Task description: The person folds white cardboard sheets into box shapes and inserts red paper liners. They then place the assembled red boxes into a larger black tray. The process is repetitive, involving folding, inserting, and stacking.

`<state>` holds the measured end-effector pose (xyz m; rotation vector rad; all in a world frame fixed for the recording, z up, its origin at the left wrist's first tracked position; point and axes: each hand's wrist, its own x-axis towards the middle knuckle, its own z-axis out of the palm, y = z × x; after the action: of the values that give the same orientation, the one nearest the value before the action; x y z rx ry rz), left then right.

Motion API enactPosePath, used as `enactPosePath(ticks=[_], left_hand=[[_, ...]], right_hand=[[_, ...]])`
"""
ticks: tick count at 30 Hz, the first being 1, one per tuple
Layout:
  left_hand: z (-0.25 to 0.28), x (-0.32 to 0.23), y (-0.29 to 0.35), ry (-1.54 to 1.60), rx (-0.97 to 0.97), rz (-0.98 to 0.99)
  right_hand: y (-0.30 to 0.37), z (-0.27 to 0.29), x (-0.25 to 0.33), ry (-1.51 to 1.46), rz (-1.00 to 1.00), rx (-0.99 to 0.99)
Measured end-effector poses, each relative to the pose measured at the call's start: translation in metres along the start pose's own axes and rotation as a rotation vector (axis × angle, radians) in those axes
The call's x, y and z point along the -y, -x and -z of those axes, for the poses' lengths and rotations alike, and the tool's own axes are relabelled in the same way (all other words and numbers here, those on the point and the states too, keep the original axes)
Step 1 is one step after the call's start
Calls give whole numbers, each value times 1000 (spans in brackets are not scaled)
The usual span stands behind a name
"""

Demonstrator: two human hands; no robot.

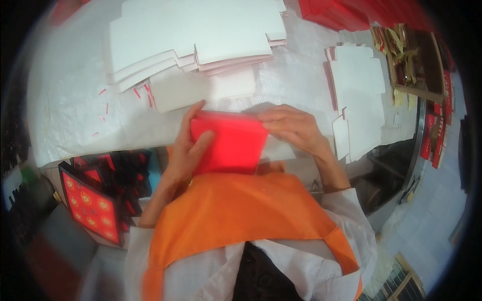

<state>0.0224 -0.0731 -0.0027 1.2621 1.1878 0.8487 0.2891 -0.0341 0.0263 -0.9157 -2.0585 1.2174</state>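
Observation:
A flat-faced red cardboard box is held at the table's near edge, in front of my orange apron. My left hand grips its left side, thumb lying across the red face and fingers behind. At the upper right corner, my right hand is closed on the box's edge with fingers pressed together. Just beyond the box lies a pale folded card piece. Farther off is a stack of white die-cut card blanks. The underside of the red box is hidden.
More white blanks lie to the right, beside a brown carton of gold-wrapped items. Small red strips are scattered on the plastic-covered table. A patterned red box panel stands at lower left. Red material covers the far right.

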Motion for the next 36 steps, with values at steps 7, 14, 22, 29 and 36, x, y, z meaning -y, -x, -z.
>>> enactPosePath(ticks=[7, 14, 22, 29, 36], left_hand=[[-2, 0, 1, 28, -11, 24], [-4, -2, 0, 41, -15, 57], [-4, -3, 1, 51, -15, 78], [-9, 4, 5, 31, -82, 92], [-18, -22, -5, -848, -193, -528]], right_hand=[[2, -6, 5, -156, -86, -40], [1, -3, 5, -207, -224, 21], [3, -5, 0, -160, -143, 23], [3, -4, 9, -173, -226, 39], [-1, -12, 17, -246, -414, -17]])
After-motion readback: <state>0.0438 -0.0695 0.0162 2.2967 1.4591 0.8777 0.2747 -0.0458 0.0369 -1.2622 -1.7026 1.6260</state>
